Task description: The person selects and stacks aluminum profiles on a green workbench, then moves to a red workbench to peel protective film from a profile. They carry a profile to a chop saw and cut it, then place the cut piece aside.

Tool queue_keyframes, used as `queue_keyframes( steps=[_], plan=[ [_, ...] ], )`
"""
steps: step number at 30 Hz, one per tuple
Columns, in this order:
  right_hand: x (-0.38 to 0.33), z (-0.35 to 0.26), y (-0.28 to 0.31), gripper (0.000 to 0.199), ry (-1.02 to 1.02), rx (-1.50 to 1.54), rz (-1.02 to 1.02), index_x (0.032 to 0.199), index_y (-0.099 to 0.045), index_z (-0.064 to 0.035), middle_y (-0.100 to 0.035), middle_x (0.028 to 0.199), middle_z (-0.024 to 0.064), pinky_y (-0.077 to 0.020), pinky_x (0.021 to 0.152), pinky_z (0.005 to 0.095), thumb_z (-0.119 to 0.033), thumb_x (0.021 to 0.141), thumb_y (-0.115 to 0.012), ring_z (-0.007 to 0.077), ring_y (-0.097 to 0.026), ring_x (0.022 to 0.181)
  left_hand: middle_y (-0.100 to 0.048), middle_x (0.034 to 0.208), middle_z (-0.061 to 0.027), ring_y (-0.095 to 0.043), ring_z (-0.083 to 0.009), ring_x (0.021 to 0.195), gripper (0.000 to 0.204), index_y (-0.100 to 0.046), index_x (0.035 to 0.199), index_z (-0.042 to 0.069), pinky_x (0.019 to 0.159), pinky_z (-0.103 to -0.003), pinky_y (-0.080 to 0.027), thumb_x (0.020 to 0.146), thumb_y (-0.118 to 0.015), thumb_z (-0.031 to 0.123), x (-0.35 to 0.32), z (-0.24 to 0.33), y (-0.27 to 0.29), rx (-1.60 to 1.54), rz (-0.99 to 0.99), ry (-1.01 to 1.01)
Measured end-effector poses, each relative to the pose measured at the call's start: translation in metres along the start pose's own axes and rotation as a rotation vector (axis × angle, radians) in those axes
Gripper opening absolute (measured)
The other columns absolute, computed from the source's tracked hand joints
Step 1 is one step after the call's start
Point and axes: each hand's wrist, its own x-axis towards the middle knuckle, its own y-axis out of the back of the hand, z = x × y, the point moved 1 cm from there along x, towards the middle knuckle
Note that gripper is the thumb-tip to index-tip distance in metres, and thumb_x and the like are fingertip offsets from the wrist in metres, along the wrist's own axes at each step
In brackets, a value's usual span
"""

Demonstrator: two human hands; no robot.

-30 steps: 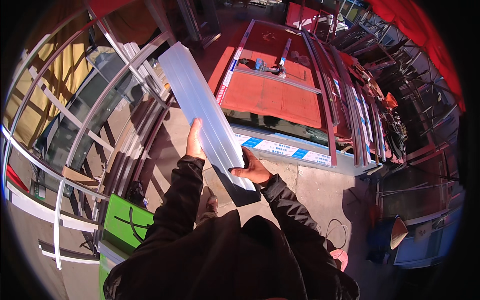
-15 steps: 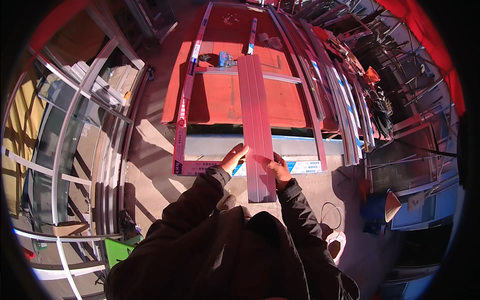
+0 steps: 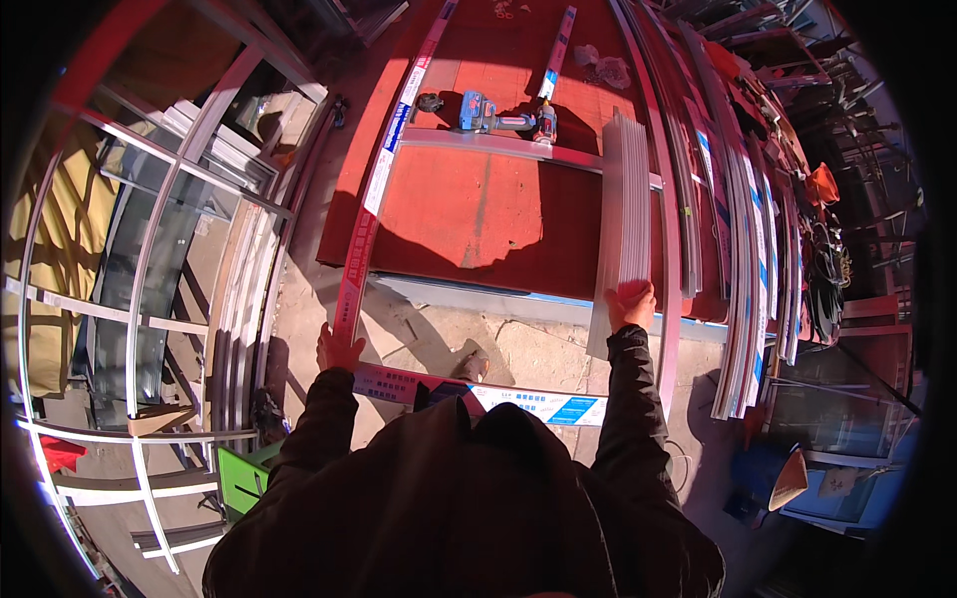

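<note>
A long ridged reddish metal panel [image 3: 620, 234] stands tilted at the right side of a large metal frame [image 3: 375, 189]. My right hand [image 3: 631, 305] is closed round the panel near its lower end. At the frame's near left corner, my left hand [image 3: 340, 349] grips the side bar, its fingers partly hidden. The frame lies over a red-covered table [image 3: 449, 214] and has a crossbar [image 3: 498, 145]. Next to this crossbar rests a cordless drill [image 3: 488, 115] with a blue battery.
Several long metal profiles [image 3: 733, 269] lie along the table's right side. To the left stand glazed metal frames [image 3: 150, 249] and a green box [image 3: 242, 480]. A blue container [image 3: 763, 473] sits on the floor at lower right. Crumpled clear plastic [image 3: 606, 70] is on the table.
The panel has moved from the middle to the frame's right side, held by my right hand alone. My left hand has let go of it and moved left onto the frame's corner.
</note>
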Motion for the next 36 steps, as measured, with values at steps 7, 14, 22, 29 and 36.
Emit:
queue_keyframes(
  steps=[7, 14, 22, 29, 36],
  plan=[
    [0.011, -0.002, -0.004, 0.1, -0.133, -0.132, -0.039, 0.142, -0.039, -0.006, -0.054, 0.127, 0.021, -0.0429, 0.103, 0.0468, -0.042, 0.06, -0.084, 0.0382, -0.051, 0.122, -0.068, 0.102, -0.0282, -0.066, -0.0452, 0.099, 0.062, -0.057, 0.11, -0.003, 0.086, -0.052, -0.052, 0.078, -0.07, 0.048, -0.007, -0.006, 0.001, 0.129, -0.25, 0.265],
    [0.037, -0.009, 0.007, 0.104, -0.114, -0.075, -0.12, 0.144, -0.036, -0.0039, -0.054, 0.123, 0.02, -0.0434, 0.102, 0.0462, -0.041, 0.06, -0.084, 0.0368, -0.052, 0.119, -0.068, 0.101, -0.0289, -0.065, -0.0463, 0.1, 0.061, -0.056, 0.106, -0.004, 0.088, -0.053, -0.052, 0.077, -0.068, 0.049, -0.002, -0.014, -0.004, 0.201, -0.304, 0.294],
    [0.05, -0.018, 0.01, 0.102, -0.118, -0.127, -0.099, 0.143, -0.038, -0.004, -0.054, 0.127, 0.0206, -0.044, 0.102, 0.0467, -0.042, 0.062, -0.086, 0.0378, -0.053, 0.121, -0.068, 0.102, -0.0281, -0.065, -0.046, 0.101, 0.06, -0.057, 0.109, -0.002, 0.087, -0.053, -0.051, 0.076, -0.07, 0.046, 0.021, 0.009, -0.006, 0.16, -0.298, 0.271],
    [0.067, -0.041, 0.0, 0.1, -0.113, -0.168, -0.09, 0.143, -0.039, -0.0059, -0.054, 0.126, 0.02, -0.0447, 0.101, 0.0471, -0.042, 0.062, -0.086, 0.0379, -0.053, 0.12, -0.068, 0.101, -0.0263, -0.065, -0.045, 0.099, 0.059, -0.057, 0.11, 0.0, 0.086, -0.053, -0.051, 0.075, -0.071, 0.046, 0.062, 0.029, -0.02, 0.098, -0.277, 0.256],
    [0.078, -0.056, -0.017, 0.101, -0.117, -0.188, -0.028, 0.143, -0.04, -0.0057, -0.056, 0.124, 0.0187, -0.045, 0.1, 0.0462, -0.046, 0.062, -0.085, 0.0366, -0.055, 0.118, -0.069, 0.105, -0.0245, -0.065, -0.0435, 0.1, 0.061, -0.058, 0.111, 0.001, 0.087, -0.052, -0.052, 0.074, -0.073, 0.047, 0.098, 0.048, -0.024, 0.107, -0.274, 0.245]
  ],
)
